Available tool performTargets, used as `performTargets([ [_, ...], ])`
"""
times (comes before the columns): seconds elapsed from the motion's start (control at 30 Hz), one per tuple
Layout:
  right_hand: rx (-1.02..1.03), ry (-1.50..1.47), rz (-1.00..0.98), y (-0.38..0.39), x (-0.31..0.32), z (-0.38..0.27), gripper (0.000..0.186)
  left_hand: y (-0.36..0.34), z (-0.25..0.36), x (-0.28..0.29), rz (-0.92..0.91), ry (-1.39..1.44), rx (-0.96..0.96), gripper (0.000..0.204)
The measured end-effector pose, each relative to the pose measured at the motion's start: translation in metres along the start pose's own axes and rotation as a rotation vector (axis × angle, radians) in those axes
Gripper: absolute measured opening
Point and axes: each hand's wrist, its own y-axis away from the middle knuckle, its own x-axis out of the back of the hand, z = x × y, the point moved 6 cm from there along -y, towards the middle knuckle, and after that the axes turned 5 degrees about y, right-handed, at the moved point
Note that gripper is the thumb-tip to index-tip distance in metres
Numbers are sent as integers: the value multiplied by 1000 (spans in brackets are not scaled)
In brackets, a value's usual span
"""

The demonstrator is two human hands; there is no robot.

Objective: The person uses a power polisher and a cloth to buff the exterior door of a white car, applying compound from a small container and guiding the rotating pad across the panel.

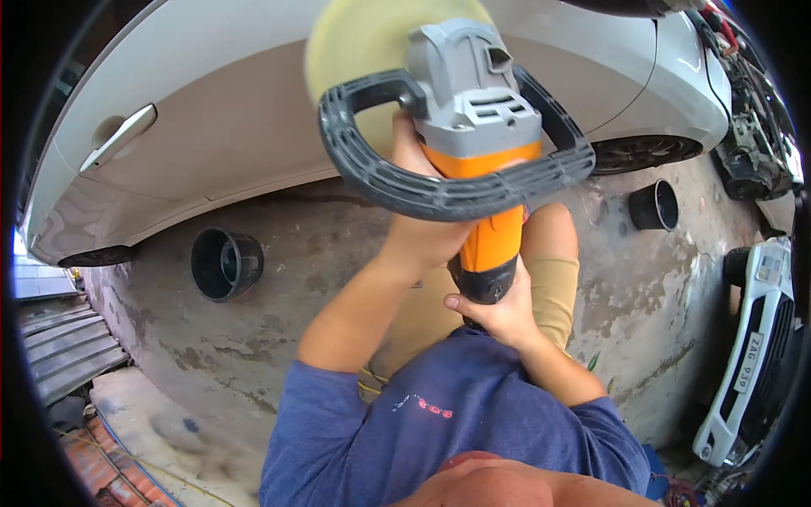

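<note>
Left hand is gripping the black D-handle of the orange and grey polisher, fingers wrapped under the loop. Right hand is clenching the polisher's black rear grip. Yellow foam pad is pressing against the white car door, low on the panel, right of the chrome door handle. Two black pots are sitting on the stained concrete floor under the sill. A detached white bumper with a white rectangular plate is lying at the right edge. Open floor is lying between the pots.
</note>
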Motion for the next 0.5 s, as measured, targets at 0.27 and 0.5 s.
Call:
performTargets([
  [0.27, 1, 8, 27, 4, 15, 20, 72, 8, -15, -9, 77, -101, 57, 90],
  [0.5, 22, -285, -152, -10, -19, 10, 75, 2, -1, 37, 83, 39, 34, 77],
])
